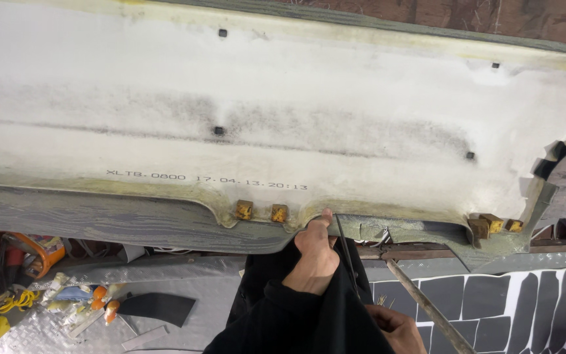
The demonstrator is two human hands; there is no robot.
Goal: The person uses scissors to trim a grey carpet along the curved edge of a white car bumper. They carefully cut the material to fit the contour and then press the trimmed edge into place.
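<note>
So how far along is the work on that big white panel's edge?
Hard to judge overall. The white panel already looks coated and hazy. In hand: the left hand presses a thin dark blade at the grey lower edge, near two yellow blocks. The right hand rests low. The remaining edge shows no clear sign.

floor (185, 288) | silver sheeting | black patch (158, 307) | tubes (103, 303)

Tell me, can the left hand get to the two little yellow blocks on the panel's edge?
Probably yes. The left hand already touches the panel's edge, with the two yellow blocks just beside it and nothing between.
</note>
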